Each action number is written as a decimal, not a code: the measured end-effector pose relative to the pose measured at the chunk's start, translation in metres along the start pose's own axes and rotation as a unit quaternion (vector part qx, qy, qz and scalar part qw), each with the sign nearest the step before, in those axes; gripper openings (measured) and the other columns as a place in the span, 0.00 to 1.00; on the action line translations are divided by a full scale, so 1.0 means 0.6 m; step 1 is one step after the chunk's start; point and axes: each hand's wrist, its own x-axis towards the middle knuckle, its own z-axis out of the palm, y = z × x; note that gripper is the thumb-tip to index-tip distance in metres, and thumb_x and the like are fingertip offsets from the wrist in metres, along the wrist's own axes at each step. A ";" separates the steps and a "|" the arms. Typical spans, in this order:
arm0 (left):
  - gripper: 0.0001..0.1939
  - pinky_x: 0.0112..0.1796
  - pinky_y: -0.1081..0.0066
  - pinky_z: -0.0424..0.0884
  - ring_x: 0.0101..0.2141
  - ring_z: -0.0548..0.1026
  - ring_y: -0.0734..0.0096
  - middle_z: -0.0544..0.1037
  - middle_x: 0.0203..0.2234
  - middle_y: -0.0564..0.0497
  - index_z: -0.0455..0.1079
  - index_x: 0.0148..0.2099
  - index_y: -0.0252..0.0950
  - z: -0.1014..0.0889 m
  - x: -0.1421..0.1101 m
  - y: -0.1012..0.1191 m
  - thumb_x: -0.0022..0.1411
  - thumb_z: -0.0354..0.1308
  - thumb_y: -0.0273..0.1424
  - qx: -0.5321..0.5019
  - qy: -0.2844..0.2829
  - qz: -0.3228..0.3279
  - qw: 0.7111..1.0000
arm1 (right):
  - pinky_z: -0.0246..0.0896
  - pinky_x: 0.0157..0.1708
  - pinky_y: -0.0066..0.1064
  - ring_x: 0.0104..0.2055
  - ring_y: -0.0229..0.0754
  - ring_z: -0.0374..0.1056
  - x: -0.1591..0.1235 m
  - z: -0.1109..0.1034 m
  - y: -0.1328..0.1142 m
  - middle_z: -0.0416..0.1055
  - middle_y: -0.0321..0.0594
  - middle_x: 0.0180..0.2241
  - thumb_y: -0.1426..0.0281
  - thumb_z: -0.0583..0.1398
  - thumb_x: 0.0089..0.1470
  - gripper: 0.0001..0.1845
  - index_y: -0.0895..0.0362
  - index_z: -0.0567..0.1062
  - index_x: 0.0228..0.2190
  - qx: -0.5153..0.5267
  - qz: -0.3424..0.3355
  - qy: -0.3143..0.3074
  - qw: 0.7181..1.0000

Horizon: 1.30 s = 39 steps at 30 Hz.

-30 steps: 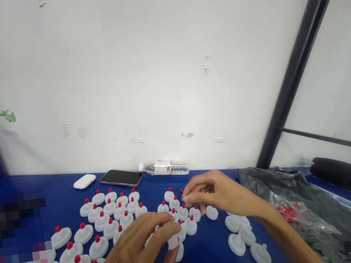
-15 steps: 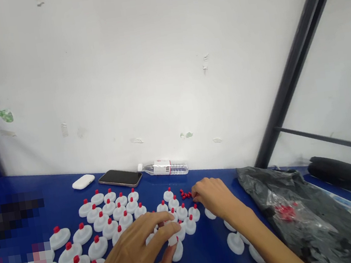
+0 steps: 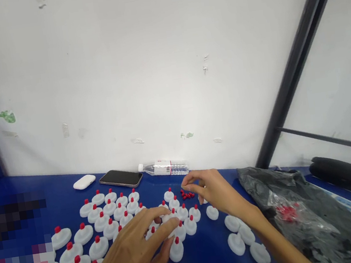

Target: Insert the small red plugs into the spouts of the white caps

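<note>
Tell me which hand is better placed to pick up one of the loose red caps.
Right, most likely: the right hand is close beside the loose red caps, while the left hand is farther off, among the red-tipped white discs.

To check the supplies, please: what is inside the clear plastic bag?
Small red pieces show bunched inside the clear plastic bag; anything beneath them is covered.

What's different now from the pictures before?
Since the last picture, the right hand lifted a bit and moved left; its fingertips now show just above the red pieces. The left hand had something white between thumb and finger; that's gone from there, so its grip seems to have let go. The phone, bottle and dark bag stayed put.
</note>
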 end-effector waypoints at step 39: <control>0.14 0.55 0.74 0.71 0.53 0.76 0.71 0.78 0.52 0.52 0.66 0.62 0.41 -0.003 0.005 -0.013 0.79 0.48 0.31 0.010 -0.005 -0.035 0.999 | 0.63 0.19 0.22 0.22 0.33 0.67 -0.011 -0.001 -0.026 0.79 0.34 0.27 0.59 0.75 0.50 0.15 0.55 0.84 0.36 0.367 -0.032 -0.088 0.926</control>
